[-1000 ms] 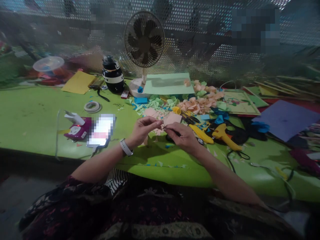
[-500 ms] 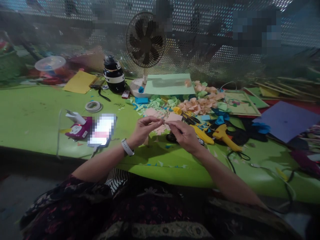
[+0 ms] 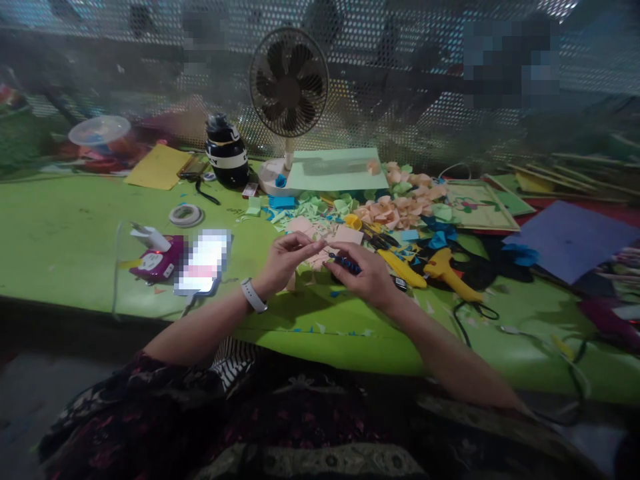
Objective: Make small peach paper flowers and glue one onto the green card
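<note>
Left hand (image 3: 287,259): wrist strapped with a white band, fingers curled, thumb and forefinger pinched shut on a small pale scrap (image 3: 323,243); what the scrap is, I cannot tell.
Right hand (image 3: 369,275): closed loosely around a blue-handled tool (image 3: 346,264), whose tip points towards the left fingertips.
Where the work sits: both hands meet just above the near edge of the green table (image 3: 65,233), the scrap between them.
Twelve o'clock from the hands: a desk fan (image 3: 289,83), with a pale green sheet (image 3: 336,169) lying at its foot.
One o'clock: a heap of peach paper flowers (image 3: 405,200) amid green and blue cuttings.
Three o'clock: a yellow glue gun (image 3: 447,273), lying on its side.
Nine o'clock: a phone (image 3: 203,261).
Ten o'clock, far back: a clear lidded tub (image 3: 99,130); something reddish shows beneath it, its contents too blurred to name.
Eleven o'clock: a tape roll (image 3: 185,215), lying flat.
</note>
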`<state>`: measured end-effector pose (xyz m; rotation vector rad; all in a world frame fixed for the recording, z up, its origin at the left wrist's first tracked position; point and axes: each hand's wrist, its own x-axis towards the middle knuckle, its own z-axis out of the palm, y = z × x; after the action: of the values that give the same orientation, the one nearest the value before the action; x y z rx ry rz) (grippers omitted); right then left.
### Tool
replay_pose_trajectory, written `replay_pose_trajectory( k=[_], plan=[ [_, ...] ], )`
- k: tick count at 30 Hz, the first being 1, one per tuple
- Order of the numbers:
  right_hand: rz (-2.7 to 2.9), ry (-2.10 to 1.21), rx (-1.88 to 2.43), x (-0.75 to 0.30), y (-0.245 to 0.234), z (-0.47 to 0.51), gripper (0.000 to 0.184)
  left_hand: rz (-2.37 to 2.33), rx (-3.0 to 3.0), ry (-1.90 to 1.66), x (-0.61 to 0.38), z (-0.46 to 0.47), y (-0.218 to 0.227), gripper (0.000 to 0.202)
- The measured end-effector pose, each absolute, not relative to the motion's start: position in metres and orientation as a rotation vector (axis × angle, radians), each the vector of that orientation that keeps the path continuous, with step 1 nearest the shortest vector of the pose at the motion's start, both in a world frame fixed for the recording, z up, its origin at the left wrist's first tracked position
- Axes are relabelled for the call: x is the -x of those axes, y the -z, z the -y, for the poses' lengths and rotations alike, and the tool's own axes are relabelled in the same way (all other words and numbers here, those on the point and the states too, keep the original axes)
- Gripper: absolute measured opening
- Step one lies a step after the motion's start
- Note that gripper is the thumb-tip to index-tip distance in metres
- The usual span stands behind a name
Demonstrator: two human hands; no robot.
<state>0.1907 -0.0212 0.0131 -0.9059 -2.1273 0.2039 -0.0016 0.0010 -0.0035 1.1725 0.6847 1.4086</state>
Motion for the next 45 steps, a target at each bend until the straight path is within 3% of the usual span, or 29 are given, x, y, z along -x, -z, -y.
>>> replay_pose_trajectory(
  k=[5, 15, 45],
  plan=[
    [2.087, -0.135, 0.854, -0.1894, -0.0102, 0.0205, 0.014, -0.699, -1.188, -1.428, 0.0009, 0.0011, 0.0018, 0.024],
    [2.088, -0.357, 0.808, -0.1934, -0.0169, 0.0187, 0.016, -0.631, -1.183, -1.352, 0.0019, -0.0026, 0.0059, 0.019],
    [2.031, -0.384, 0.898, -0.19, -0.0153, 0.0228, 0.015, -0.695, -1.213, -1.377, 0.0002, 0.0017, 0.0007, 0.025]
  ],
)
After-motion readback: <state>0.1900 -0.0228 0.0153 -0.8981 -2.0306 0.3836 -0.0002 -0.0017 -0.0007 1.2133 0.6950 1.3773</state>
